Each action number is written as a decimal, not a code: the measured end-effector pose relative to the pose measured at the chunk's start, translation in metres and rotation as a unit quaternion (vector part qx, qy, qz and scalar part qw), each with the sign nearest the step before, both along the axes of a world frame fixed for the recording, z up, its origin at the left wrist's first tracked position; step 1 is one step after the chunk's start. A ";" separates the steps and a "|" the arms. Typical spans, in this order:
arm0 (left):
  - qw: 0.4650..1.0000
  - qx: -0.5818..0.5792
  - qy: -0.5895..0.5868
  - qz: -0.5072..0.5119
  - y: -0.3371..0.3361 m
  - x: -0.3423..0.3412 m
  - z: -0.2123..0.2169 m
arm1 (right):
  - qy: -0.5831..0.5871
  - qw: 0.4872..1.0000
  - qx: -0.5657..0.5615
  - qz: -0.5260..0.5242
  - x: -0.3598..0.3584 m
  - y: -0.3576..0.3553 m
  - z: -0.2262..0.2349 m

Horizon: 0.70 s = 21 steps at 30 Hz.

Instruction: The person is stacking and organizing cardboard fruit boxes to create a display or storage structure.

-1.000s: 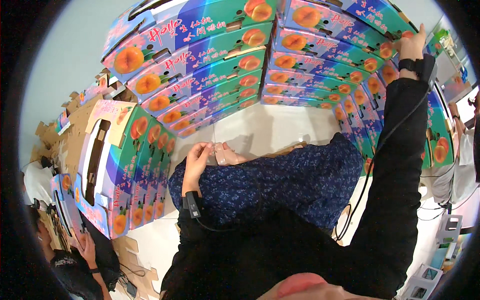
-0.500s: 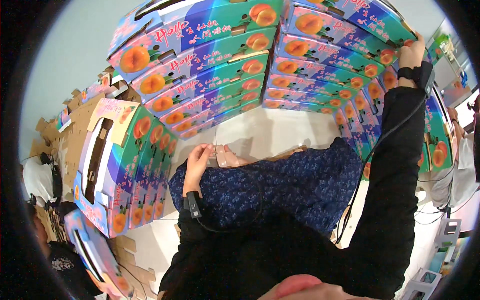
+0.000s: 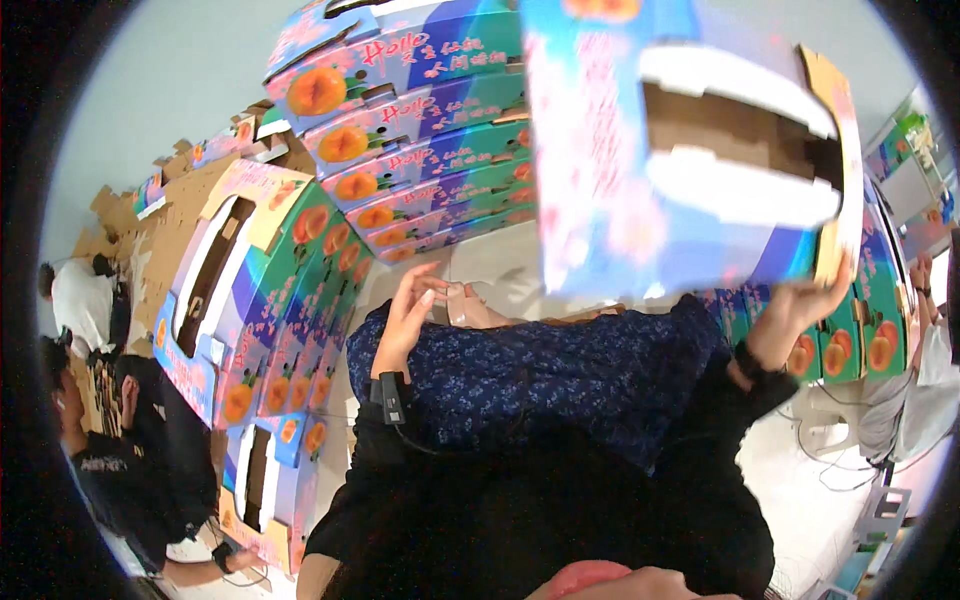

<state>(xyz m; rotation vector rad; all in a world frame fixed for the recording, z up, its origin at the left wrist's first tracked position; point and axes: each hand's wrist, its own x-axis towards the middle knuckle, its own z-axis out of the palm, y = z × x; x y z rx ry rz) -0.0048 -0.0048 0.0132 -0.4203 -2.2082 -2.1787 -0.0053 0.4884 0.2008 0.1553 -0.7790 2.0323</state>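
Observation:
My right hand (image 3: 798, 305) grips the lower right edge of a large printed fruit carton (image 3: 590, 205), pink and blue with peach pictures. The carton hangs tilted in front of me, slightly blurred. White-edged flaps frame the long opening in its top, with brown cardboard inside. My left hand (image 3: 402, 318) hovers over my lap, fingers apart, holding nothing I can see. Beyond the left hand rises a stack of matching cartons (image 3: 400, 135). Left of it stands another carton group (image 3: 290, 270) with peaches on green sides.
More green-sided cartons (image 3: 865, 340) stand at the right, beside a person in grey clothing (image 3: 915, 370). At the lower left, a person in black (image 3: 140, 480) has a hand by another carton (image 3: 265, 480). Flattened brown cardboard (image 3: 170, 250) lies at the far left. A cable (image 3: 840, 465) trails over the floor.
My right hand has come down and nearer from the far right stack, bringing a carton with it. At the lower left, the other person's carton now stands against the left group.

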 end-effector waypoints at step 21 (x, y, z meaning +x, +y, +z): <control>0.901 0.184 -0.081 0.384 -0.111 0.194 0.037 | -0.236 0.832 0.314 0.391 0.057 -0.185 -0.125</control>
